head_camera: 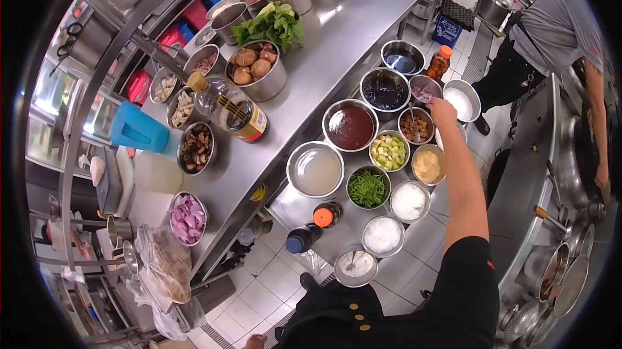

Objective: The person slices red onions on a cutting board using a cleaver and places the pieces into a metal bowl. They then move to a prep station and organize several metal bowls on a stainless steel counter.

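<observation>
My right hand (442, 110) reaches out to the rim of a steel bowl of chopped shallots (423, 92); whether its fingers grip anything is unclear. Just in front of it sits a steel bowl of brown diced food (416, 126) with a spoon in it. Around them stand bowls of dark sauce (385, 90), red-brown sauce (351, 125), diced green vegetable (389, 150), yellow paste (426, 166), chopped green herbs (368, 187) and white granules (462, 99). Only a small part of my left hand (256, 341) shows at the bottom edge, low beside my apron.
On the left, a steel counter (335, 38) holds a pot of mushrooms (252, 64), leafy greens (272, 26), a large bottle (233, 111) and a bowl of cut red onions (188, 218). A co-worker (549, 38) stands at the stove side on the right. Capped bottles (303, 238) stand near me.
</observation>
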Motion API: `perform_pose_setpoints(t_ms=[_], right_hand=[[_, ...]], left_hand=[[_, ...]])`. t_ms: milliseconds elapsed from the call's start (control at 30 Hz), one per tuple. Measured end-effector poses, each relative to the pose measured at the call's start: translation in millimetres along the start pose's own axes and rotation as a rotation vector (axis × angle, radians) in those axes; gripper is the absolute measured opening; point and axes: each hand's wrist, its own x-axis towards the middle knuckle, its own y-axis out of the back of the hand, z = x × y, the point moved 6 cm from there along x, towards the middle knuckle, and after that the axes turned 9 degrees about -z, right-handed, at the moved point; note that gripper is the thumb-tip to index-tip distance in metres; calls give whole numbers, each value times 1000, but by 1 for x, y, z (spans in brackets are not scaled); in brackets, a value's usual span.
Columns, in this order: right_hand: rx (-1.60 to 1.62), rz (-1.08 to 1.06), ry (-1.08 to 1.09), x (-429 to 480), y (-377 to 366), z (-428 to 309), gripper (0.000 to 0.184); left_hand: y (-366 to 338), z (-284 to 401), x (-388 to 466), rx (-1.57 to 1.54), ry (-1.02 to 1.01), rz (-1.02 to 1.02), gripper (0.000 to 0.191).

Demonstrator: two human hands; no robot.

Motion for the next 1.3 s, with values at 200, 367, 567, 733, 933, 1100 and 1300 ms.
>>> perform_pose_setpoints(t_ms=[200,367,567,733,933,1100,1300], right_hand=[[336,219,-30,-8,-4,-8,27],[490,332,-140,-10,-5,-6,28],[673,526,-77,-30,-9,3,24],[794,677,89,-49,11,-9,18],[686,894,314,-113,66,-38,21],[683,885,650,-218,132,-95,25],[717,928,783,-331,183,-159,25]], left_hand=[[-18,11,10,31,-220,241,41],[21,73,6,-21,-266,439,42],[50,141,-19,-123,-436,487,42],[22,105,4,-84,-381,369,44],[0,56,10,-62,-344,339,37],[34,117,-11,-12,-562,455,33],[80,191,-44,-31,-892,522,28]])
